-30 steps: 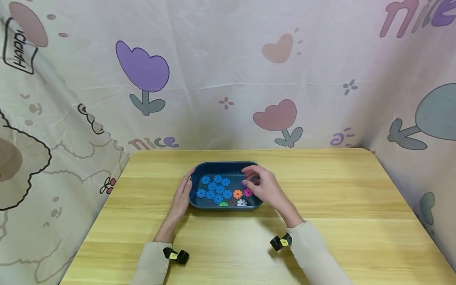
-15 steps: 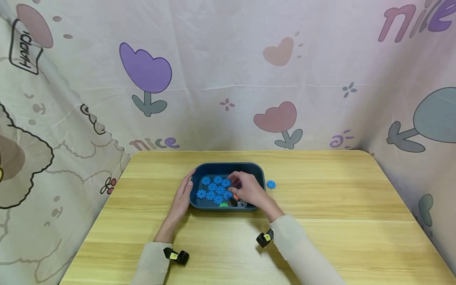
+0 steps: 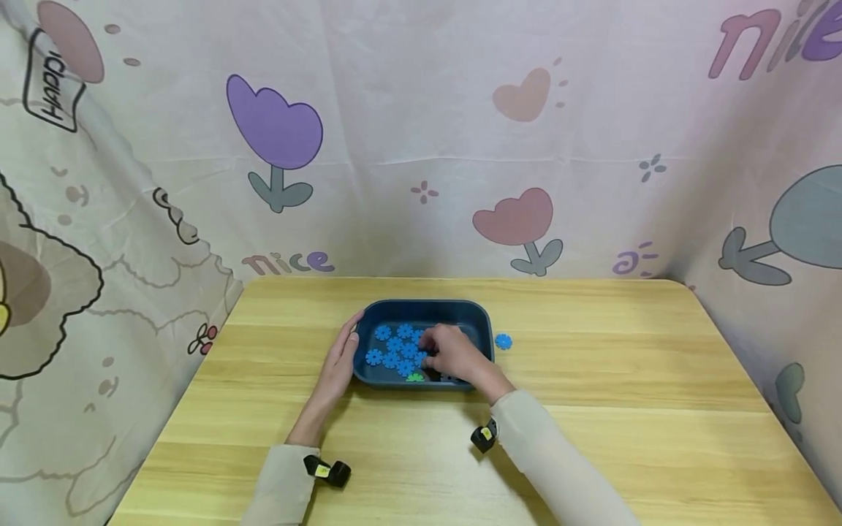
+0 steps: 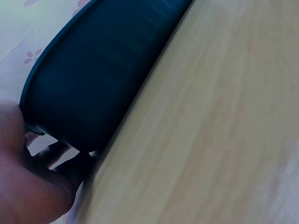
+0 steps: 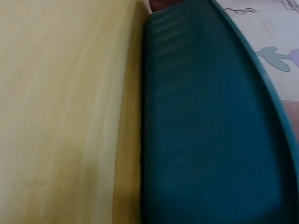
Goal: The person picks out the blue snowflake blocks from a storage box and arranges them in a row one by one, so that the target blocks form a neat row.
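A dark blue tray (image 3: 368, 380) holds several blue snowflake discs (image 3: 393, 345). A green disc (image 3: 415, 378) lies by its near wall. My left hand (image 3: 338, 365) rests along the tray's left end, its fingers against the outside wall; the left wrist view shows the left hand (image 4: 37, 182) at the tray's end. My right hand (image 3: 454, 353) reaches inside over the right half, with thumb and fingertips apart at the edge of the blue discs. It covers the discs at the lower right. The right wrist view shows the tray wall (image 5: 210, 112) but not the right hand.
One blue disc (image 3: 503, 341) lies on the wooden table (image 3: 592, 351), just right of the tray. A printed cloth (image 3: 395, 109) hangs behind the table and at both sides. Each sleeve carries a small black camera (image 3: 327, 471).
My right hand has moved left and down over the blue discs from the tray's right side. A blue disc now shows on the table to the right. My left hand has stayed put.
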A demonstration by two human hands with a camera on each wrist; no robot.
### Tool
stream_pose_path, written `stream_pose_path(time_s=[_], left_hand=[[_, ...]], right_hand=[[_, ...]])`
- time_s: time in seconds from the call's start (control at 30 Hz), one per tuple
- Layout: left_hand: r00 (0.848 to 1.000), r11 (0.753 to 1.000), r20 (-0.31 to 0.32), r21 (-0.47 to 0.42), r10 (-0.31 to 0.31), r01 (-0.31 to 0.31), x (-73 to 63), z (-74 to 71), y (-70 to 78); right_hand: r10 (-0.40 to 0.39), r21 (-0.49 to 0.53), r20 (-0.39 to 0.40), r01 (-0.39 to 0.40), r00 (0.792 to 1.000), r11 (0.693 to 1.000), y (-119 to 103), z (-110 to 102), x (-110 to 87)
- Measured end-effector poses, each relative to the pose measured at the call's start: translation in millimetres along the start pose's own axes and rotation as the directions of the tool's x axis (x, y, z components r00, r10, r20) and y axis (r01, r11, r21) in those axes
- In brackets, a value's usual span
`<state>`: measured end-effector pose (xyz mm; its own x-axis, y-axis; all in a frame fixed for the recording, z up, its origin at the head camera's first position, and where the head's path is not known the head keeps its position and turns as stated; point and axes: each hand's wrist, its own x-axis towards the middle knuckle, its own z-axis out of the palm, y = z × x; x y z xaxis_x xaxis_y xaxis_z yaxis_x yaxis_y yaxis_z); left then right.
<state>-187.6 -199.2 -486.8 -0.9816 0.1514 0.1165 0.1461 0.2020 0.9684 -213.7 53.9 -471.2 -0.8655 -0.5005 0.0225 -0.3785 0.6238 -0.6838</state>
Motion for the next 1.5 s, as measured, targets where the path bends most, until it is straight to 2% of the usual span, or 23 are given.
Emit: stream_pose_path(time_s=[0.13, 0.23, 0.33, 0.43, 0.47, 0.57, 0.67, 0.9, 1.07, 1.2, 1.4, 1.5], left_hand=[[1.000, 1.000, 0.015, 0.004, -0.008, 0.008, -4.3, 1.4, 17.3], [1.000, 1.000, 0.010, 0.006, -0.013, 0.013, -5.2, 1.9, 20.3], [1.000, 1.000, 0.006, -0.001, -0.020, 0.020, -4.5, 2.2, 19.6], [1.000, 1.000, -0.002, 0.006, 0.001, -0.001, -0.5, 2.3, 3.5], [1.000, 1.000, -0.002, -0.001, 0.002, -0.002, -0.1, 2.5, 2.5], [1.000, 1.000, 0.000, 0.002, 0.012, -0.012, 0.2, 3.0, 2.2], [1.000, 1.000, 0.011, -0.011, -0.005, 0.005, -2.5, 3.4, 15.6], [1.000, 1.000, -0.005, 0.004, 0.007, -0.007, 3.9, 2.1, -14.4], [1.000, 1.000, -0.014, 0.009, 0.024, -0.024, 3.0, 1.5, -19.3], [1.000, 1.000, -0.011, 0.000, -0.002, 0.002, 0.9, 0.7, -12.1], [1.000, 1.000, 0.008, 0.005, -0.020, 0.020, -6.4, 0.2, 14.5], [1.000, 1.000, 0.009, 0.021, -0.023, 0.023, -8.1, 0.0, 19.9]], right_hand=[[0.017, -0.011, 0.018, -0.017, 1.000, 1.000, 0.3, 0.8, 1.6], [0.030, -0.002, 0.027, -0.030, 0.999, 1.000, 0.0, -0.5, 1.9], [0.032, 0.010, 0.025, -0.032, 0.999, 0.999, 0.3, -1.7, 1.5], [0.019, 0.028, 0.000, -0.019, 1.000, 0.999, 0.4, -2.4, 0.4], [0.011, 0.032, -0.011, -0.011, 1.000, 0.999, 0.6, -2.6, 0.2], [-0.001, 0.051, -0.046, 0.003, 0.999, 0.999, 0.4, -3.9, -1.3], [0.000, 0.071, -0.079, 0.006, 0.997, 0.997, -0.3, -6.5, -2.7], [-0.018, 0.158, -0.161, 0.044, 0.987, 0.986, -3.1, -18.4, -7.9], [-0.054, 0.195, -0.202, 0.094, 0.978, 0.976, -1.3, -26.0, -15.2], [-0.051, 0.203, -0.242, 0.102, 0.969, 0.974, -0.1, -31.7, -23.6], [-0.022, 0.232, -0.277, 0.089, 0.961, 0.969, 1.9, -41.9, -39.4], [-0.018, 0.235, -0.306, 0.093, 0.952, 0.968, 2.9, -46.1, -46.5]])
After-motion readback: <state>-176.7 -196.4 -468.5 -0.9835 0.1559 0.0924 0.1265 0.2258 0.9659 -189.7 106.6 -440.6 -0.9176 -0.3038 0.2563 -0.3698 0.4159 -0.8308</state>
